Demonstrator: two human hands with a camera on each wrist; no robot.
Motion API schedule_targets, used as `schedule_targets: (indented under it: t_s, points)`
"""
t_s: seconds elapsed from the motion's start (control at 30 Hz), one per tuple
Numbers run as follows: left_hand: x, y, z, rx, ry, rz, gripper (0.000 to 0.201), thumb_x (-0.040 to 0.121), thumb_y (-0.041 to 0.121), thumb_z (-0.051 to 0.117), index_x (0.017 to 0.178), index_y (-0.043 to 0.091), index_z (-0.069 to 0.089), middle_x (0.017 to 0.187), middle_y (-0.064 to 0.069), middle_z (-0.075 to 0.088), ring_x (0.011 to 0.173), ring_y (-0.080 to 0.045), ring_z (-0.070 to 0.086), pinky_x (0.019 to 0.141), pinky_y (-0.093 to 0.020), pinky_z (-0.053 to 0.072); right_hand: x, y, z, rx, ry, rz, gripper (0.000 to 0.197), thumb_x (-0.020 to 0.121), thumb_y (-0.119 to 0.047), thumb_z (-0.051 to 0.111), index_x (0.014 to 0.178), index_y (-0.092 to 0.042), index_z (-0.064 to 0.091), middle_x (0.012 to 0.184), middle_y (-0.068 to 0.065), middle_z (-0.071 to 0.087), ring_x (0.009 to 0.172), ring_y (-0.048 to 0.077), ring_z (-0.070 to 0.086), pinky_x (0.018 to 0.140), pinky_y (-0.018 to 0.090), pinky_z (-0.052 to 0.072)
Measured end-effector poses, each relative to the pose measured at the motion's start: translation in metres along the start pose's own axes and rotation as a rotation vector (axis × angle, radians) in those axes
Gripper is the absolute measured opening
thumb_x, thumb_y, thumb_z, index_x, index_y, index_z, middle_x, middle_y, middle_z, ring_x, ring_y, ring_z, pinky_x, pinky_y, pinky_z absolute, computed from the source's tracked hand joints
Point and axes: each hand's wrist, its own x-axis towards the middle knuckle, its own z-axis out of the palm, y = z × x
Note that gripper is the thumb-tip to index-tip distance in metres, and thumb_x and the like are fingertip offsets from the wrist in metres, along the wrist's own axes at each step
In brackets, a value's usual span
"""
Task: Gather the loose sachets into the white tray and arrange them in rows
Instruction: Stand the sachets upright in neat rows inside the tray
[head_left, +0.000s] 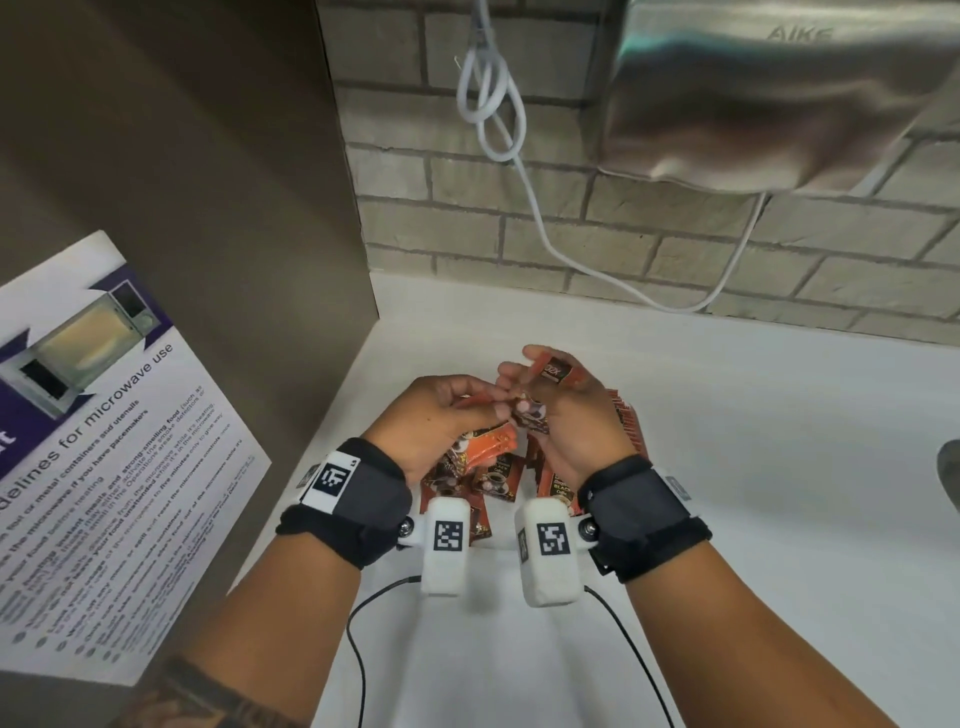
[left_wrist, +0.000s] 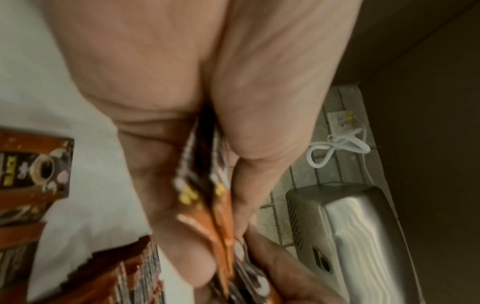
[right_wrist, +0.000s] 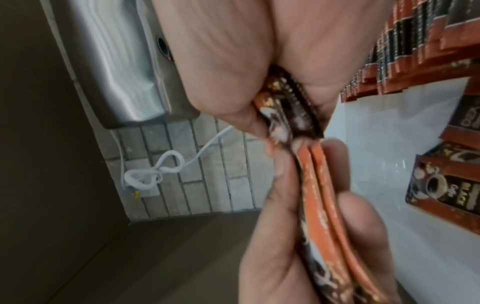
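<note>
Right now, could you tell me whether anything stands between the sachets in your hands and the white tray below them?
Nothing foreign does. The left hand and right hand hold the bunch of sachets above the tray. Only loose sachets lie beneath it, beside a standing row, with bare tray floor between them.

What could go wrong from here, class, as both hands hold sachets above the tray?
1. The left hand and right hand each pinch several sachets by their edges; one may slip out.
2. Dropped sachets might scatter the loose ones below.
3. The row stands on edge and could topple if bumped.
</note>
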Motion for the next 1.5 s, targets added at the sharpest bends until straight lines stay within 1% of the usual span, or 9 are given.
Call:
schedule_targets:
  t_s: [0.13, 0.3, 0.43, 0.7, 0.87, 1.03, 1.2, 1.3, 1.5]
  points:
    - [0.004, -0.002, -0.005, -0.124, 0.119, -0.071, 0.020, 0.103, 0.016, 0.056, 0.102, 0.010, 0.075, 0.106, -0.015, 0.075, 0.100, -0.039, 0.066, 0.091, -0.046, 0.051, -0.002, -0.006, -0.008, -0.044, -0.025, -0.006, 0.037, 0.095, 0.005, 0.057, 0.126, -0.014, 0.055, 0.095, 0.012, 0.067, 0.075, 0.023, 0.064, 0.071, 0.034, 0.056]
    - [0.007, 0.000, 0.008, -0.146, 0.211, -0.012, 0.023, 0.103, 0.013, 0.050, 0.094, 0.020, 0.069, 0.093, -0.003, 0.070, 0.086, -0.021, 0.060, 0.081, -0.042, 0.048, -0.013, 0.011, 0.002, -0.312, -0.165, 0.028, 0.050, 0.079, -0.021, 0.084, 0.120, -0.006, 0.059, 0.091, 0.011, 0.072, 0.074, 0.022, 0.066, 0.066, 0.030, 0.058]
    - [0.003, 0.004, 0.007, -0.280, 0.097, -0.029, 0.018, 0.099, 0.001, 0.055, 0.109, 0.012, 0.064, 0.097, -0.011, 0.064, 0.074, -0.017, 0.059, 0.056, -0.026, 0.048, -0.004, 0.009, -0.003, -0.229, -0.092, 0.034, 0.060, 0.074, -0.019, 0.088, 0.124, -0.003, 0.060, 0.111, 0.015, 0.073, 0.102, 0.031, 0.071, 0.094, 0.052, 0.055]
    - [-0.001, 0.004, -0.013, -0.211, 0.121, 0.057, 0.038, 0.088, -0.010, 0.066, 0.124, -0.001, 0.059, 0.120, -0.022, 0.066, 0.095, -0.026, 0.072, 0.075, -0.030, 0.061, -0.003, -0.005, -0.029, 0.020, -0.154, 0.069, 0.045, 0.085, 0.019, 0.054, 0.122, -0.005, 0.062, 0.107, 0.025, 0.071, 0.100, 0.036, 0.070, 0.086, 0.045, 0.057]
    - [-0.004, 0.008, -0.008, -0.213, 0.105, 0.036, 0.040, 0.084, -0.007, 0.072, 0.121, 0.007, 0.063, 0.115, -0.031, 0.063, 0.095, -0.030, 0.072, 0.079, -0.035, 0.061, -0.006, -0.004, -0.021, -0.096, -0.172, 0.091, 0.041, 0.088, -0.015, 0.074, 0.127, -0.012, 0.061, 0.105, 0.010, 0.072, 0.097, 0.026, 0.068, 0.089, 0.045, 0.056]
    - [-0.003, 0.015, 0.001, 0.238, 0.117, 0.130, 0.051, 0.074, 0.015, 0.089, 0.118, 0.023, 0.064, 0.103, -0.006, 0.070, 0.092, -0.018, 0.071, 0.086, -0.037, 0.059, -0.003, -0.006, -0.008, -0.187, -0.199, 0.113, 0.031, 0.089, -0.008, 0.071, 0.120, -0.006, 0.065, 0.110, 0.019, 0.072, 0.107, 0.038, 0.068, 0.095, 0.056, 0.053]
    - [-0.004, 0.034, 0.000, 0.774, -0.095, 0.431, 0.106, 0.060, 0.032, 0.096, 0.148, 0.041, 0.038, 0.155, 0.013, 0.026, 0.142, -0.006, 0.031, 0.113, -0.025, 0.039, -0.003, -0.020, 0.000, -0.155, -0.247, 0.150, 0.027, 0.088, 0.010, 0.061, 0.114, 0.003, 0.064, 0.097, 0.019, 0.071, 0.092, 0.031, 0.069, 0.085, 0.047, 0.056]
    - [-0.003, 0.041, 0.009, 0.830, -0.192, 0.534, 0.089, 0.069, 0.017, 0.088, 0.145, 0.038, 0.046, 0.143, 0.016, 0.046, 0.129, -0.002, 0.049, 0.106, -0.027, 0.046, -0.005, -0.018, 0.014, -0.186, -0.298, 0.147, 0.019, 0.089, 0.011, 0.053, 0.096, -0.002, 0.065, 0.088, 0.011, 0.069, 0.090, 0.022, 0.067, 0.073, 0.033, 0.056]
    - [0.004, 0.040, -0.016, 0.947, -0.130, 0.572, 0.080, 0.071, 0.013, 0.083, 0.143, 0.030, 0.053, 0.134, 0.012, 0.057, 0.120, -0.009, 0.056, 0.101, -0.036, 0.050, -0.009, -0.027, 0.008, -0.402, -0.213, 0.087, 0.037, 0.088, -0.026, 0.075, 0.120, -0.015, 0.061, 0.114, 0.002, 0.072, 0.105, 0.017, 0.068, 0.083, 0.031, 0.055]
